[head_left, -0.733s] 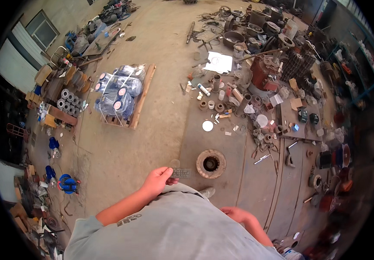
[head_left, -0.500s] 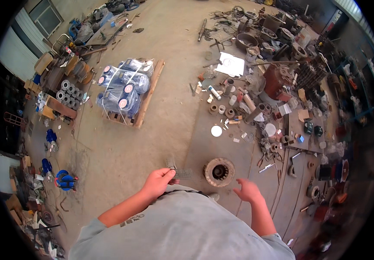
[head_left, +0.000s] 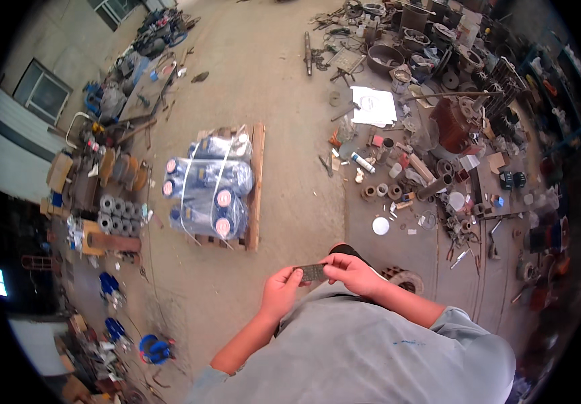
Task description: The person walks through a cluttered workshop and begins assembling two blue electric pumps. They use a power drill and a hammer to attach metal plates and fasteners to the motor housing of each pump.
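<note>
Both my hands are together in front of my body, holding a small flat rectangular plate (head_left: 312, 273). It is dark grey-green, with a marked or textured face. My left hand (head_left: 281, 289) pinches its left end between thumb and fingers. At the other end, my right hand (head_left: 351, 271) grips it the same way. A thick round toothed metal ring (head_left: 408, 280) lies on the floor beyond my right forearm, which partly covers it. My dark shoe (head_left: 346, 251) shows just past the right hand.
A wooden pallet (head_left: 258, 182) ahead to the left carries plastic-wrapped blue cylindrical units (head_left: 213, 182). To the right, metal parts, a white sheet (head_left: 374, 106), a white disc (head_left: 380, 225) and tools litter the floor. Blue machines (head_left: 156, 349) and grey rolls (head_left: 117, 214) stand at the left.
My right hand has come in from beside the toothed ring and taken hold of the plate's right end. My view and body have turned, so the ring now sits behind my right arm.
</note>
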### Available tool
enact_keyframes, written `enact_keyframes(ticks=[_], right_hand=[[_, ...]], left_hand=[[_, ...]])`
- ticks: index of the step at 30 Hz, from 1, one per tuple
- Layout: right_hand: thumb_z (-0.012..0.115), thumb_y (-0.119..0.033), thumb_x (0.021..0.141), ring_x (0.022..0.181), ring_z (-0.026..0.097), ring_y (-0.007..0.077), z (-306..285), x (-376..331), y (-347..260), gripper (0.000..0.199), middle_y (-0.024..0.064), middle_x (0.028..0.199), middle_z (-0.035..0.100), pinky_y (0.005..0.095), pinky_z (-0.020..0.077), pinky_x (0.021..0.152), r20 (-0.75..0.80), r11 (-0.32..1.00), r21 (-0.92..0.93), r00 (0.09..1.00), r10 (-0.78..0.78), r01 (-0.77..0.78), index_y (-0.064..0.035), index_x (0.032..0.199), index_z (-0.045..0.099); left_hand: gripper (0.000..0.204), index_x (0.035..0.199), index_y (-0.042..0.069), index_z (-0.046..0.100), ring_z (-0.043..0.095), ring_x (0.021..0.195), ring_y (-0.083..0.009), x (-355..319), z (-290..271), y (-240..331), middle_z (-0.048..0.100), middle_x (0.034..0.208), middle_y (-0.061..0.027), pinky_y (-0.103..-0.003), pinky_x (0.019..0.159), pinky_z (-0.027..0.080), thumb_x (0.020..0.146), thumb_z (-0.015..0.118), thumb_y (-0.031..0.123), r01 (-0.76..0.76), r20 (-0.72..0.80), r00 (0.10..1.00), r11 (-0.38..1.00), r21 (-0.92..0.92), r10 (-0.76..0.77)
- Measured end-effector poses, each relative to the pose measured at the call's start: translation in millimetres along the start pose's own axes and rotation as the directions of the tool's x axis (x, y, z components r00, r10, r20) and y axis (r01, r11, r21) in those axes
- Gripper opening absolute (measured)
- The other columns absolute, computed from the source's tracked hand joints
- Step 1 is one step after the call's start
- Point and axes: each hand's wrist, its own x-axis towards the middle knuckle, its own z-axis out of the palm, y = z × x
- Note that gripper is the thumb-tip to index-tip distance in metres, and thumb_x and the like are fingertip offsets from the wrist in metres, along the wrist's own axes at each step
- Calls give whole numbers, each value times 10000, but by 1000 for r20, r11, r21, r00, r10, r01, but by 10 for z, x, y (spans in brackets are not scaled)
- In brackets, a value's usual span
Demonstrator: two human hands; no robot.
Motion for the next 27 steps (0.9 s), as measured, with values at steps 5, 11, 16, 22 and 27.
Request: enact_keyframes(ticks=[5,11,16,22,27], right_hand=[[776,-115,1065,992,702,93,-619,1426,-126,145,19,1088,777,293,583,918,-61,998,18,997,-52,54,-14,1165,746],[793,-210,1061,962,686,98,-1613,3099,-1047,214,10,1045,781,306,557,922,-45,1000,27,999,3,-2,-24,1167,784],[781,-218,1072,929,684,96,-2646,4422,-2083,219,12,1002,767,297,565,836,-54,1000,4,998,-27,28,-16,1155,773],[748,-157,1085,899,680,92,-4091,5969,-2650,283,7,1000,754,280,560,795,-162,973,233,986,48,-9,-4,1313,680],[793,-245,1060,782,692,122,-5099,7308,-2307,532,59,923,742,299,558,706,-450,974,163,867,215,-156,5,1455,537]], left_hand=[[260,1341,-22,686,750,1007,-189,1339,-126,340,767,1191,-114,-374,928,632,1158,595,138,68,7,998,996,-64,-68],[245,1325,2,683,700,1120,-157,3532,-208,1052,751,1173,-79,-336,974,594,1090,702,70,14,-37,999,998,-56,-16],[174,1245,13,706,702,1064,-124,5478,68,2020,760,1145,-68,-300,963,569,1082,723,72,8,68,998,1000,27,-10],[116,1195,11,714,701,989,-121,8106,381,2411,757,1094,-60,-287,916,577,1103,699,79,184,164,966,978,93,-198],[171,1260,23,677,677,930,-107,10434,721,1627,719,1008,-26,-297,849,576,1105,697,91,363,283,869,911,195,-407]])
